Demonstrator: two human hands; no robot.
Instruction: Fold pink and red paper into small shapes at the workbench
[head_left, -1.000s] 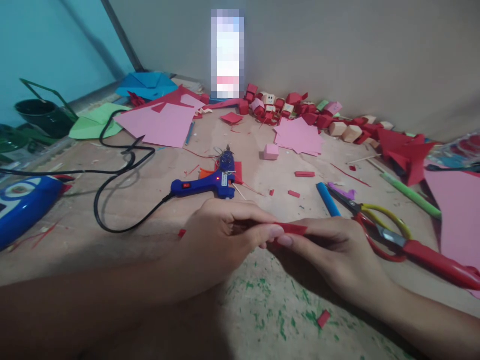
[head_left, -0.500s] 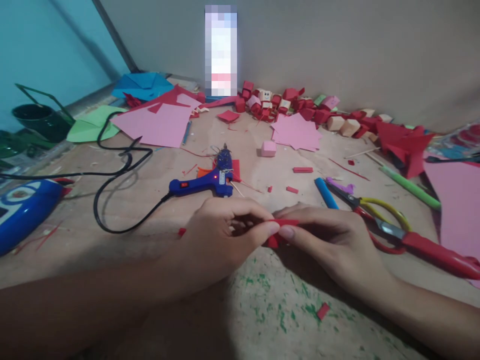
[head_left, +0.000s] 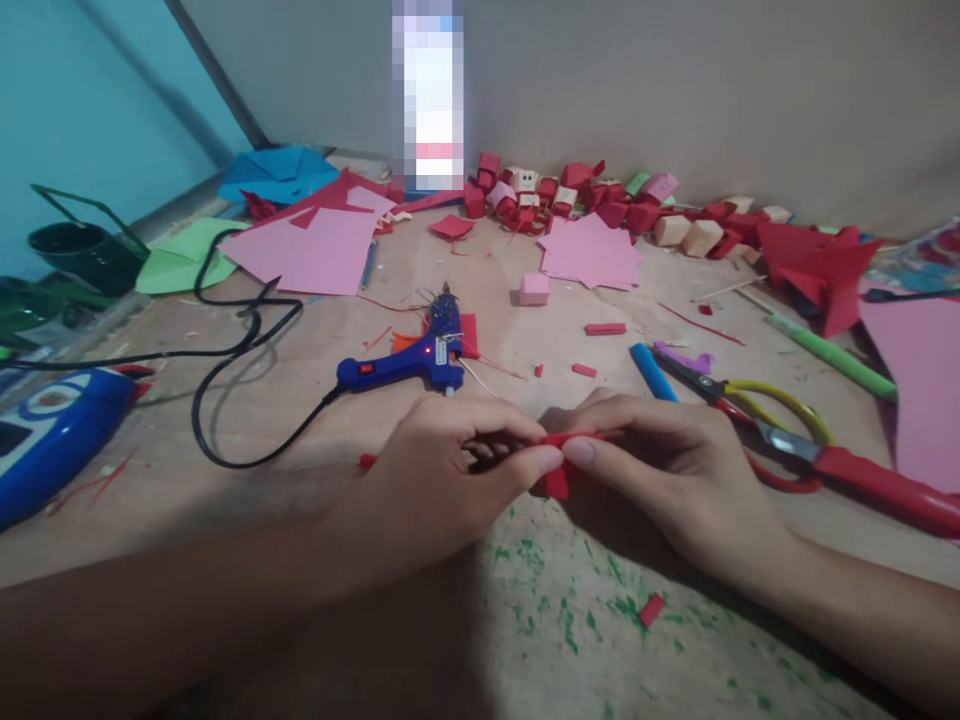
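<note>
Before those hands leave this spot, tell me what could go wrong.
The glue gun shows a lit red light and lies just beyond the left hand, so its tip may be hot enough to burn. Its looped black cord could snag the left arm and drag it. The small red paper, pinched by both hands' fingertips, might crease or slip.

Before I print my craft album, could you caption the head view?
Left hand and right hand pinch red paper near a blue glue gun, a pink cube and yellow-handled scissors.
</note>
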